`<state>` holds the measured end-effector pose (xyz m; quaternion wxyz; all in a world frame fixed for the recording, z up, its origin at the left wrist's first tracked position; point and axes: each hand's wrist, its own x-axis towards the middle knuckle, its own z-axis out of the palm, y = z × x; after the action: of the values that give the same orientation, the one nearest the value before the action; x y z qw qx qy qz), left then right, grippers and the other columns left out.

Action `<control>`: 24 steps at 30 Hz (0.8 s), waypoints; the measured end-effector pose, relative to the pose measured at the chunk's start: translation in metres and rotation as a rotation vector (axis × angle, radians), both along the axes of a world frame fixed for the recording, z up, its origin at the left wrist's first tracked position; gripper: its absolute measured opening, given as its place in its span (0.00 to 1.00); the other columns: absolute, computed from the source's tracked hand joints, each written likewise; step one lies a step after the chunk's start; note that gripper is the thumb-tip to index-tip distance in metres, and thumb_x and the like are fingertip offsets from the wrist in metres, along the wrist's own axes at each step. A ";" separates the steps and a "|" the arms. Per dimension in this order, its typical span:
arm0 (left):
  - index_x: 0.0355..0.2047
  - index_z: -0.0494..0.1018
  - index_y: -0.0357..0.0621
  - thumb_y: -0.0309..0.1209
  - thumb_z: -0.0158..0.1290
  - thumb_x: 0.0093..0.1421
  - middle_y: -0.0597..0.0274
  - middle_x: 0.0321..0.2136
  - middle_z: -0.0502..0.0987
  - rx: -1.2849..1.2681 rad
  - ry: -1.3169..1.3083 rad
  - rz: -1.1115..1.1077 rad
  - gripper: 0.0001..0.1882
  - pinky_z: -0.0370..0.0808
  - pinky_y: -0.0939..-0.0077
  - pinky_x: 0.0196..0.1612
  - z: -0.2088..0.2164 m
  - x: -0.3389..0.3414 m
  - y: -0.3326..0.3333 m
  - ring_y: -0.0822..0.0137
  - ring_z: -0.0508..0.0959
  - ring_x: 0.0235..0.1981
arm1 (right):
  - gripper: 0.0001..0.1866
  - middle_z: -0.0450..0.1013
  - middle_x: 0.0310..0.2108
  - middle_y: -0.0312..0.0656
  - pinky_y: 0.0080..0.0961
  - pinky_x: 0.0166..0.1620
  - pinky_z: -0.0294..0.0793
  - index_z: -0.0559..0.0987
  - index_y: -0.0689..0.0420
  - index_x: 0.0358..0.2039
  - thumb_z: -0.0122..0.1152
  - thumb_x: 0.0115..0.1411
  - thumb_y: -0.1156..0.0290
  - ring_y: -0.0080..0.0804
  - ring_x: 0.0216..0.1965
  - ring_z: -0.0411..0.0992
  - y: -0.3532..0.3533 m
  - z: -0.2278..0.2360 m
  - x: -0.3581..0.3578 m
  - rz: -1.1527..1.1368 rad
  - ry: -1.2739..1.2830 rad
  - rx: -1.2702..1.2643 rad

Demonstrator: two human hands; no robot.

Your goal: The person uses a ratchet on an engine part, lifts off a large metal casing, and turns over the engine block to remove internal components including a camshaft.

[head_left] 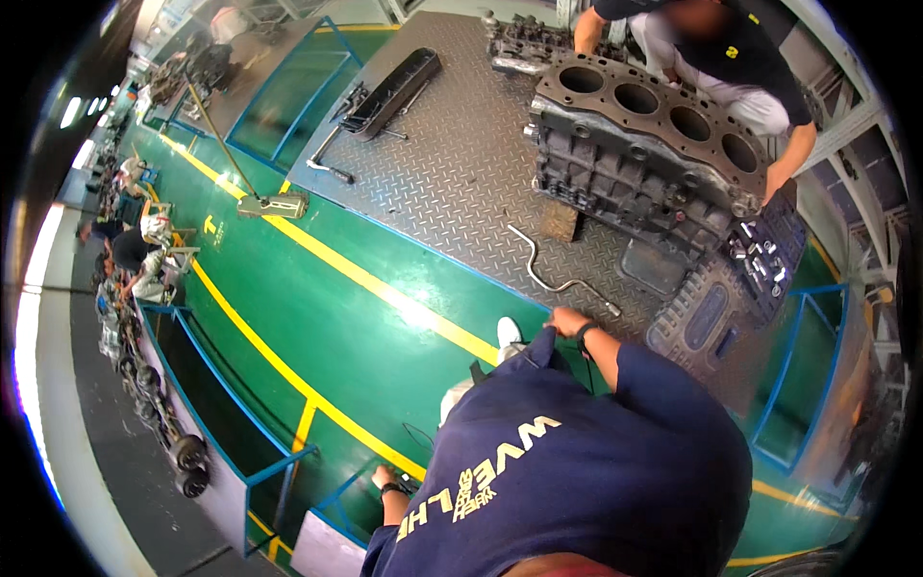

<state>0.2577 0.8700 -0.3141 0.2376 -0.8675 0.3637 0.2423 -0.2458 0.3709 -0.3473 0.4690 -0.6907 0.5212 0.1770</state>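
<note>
My right hand is at the blue-edged front of a steel checker-plate table, its fingers closed on the lifted hem of my dark blue shirt. Low at my side is my left hand, small in view, with its fingers partly hidden. On the table, nearest my right hand, lies a bent metal rod. Beyond it an engine block with several open cylinder bores rests beside a wooden block. A co-worker's hands are at its far side and right end.
A socket set case with loose sockets lies right of the block. Farther left are a long black tray-like part and a ratchet wrench. A cylinder head sits behind. A mop lies on the green floor.
</note>
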 end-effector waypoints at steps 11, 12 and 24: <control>0.40 0.80 0.51 0.44 0.56 0.59 0.55 0.41 0.82 0.277 0.206 -0.073 0.15 0.79 0.61 0.43 -0.061 0.110 -0.164 0.54 0.82 0.44 | 0.23 0.78 0.22 0.53 0.45 0.33 0.73 0.83 0.63 0.26 0.59 0.56 0.51 0.48 0.24 0.77 -0.092 -0.031 0.021 -0.421 0.054 -0.267; 0.40 0.80 0.51 0.44 0.55 0.60 0.56 0.42 0.82 0.275 0.181 -0.149 0.14 0.79 0.61 0.43 -0.071 0.132 -0.194 0.54 0.82 0.44 | 0.24 0.77 0.22 0.55 0.46 0.33 0.73 0.82 0.65 0.27 0.60 0.55 0.52 0.51 0.25 0.77 -0.088 -0.032 0.017 -0.507 0.103 -0.315; 0.32 0.80 0.34 0.37 0.52 0.54 0.44 0.29 0.82 -0.733 0.374 0.148 0.17 0.76 0.58 0.40 -0.073 0.330 -0.707 0.47 0.82 0.34 | 0.11 0.75 0.25 0.45 0.39 0.21 0.73 0.78 0.59 0.38 0.52 0.65 0.65 0.38 0.19 0.73 -0.004 -0.014 0.089 -1.268 0.108 0.011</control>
<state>0.5881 0.1630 -0.3867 -0.1752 -0.8596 0.3993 0.2664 -0.1570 0.3666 -0.3609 0.4594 -0.2354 0.8509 -0.0978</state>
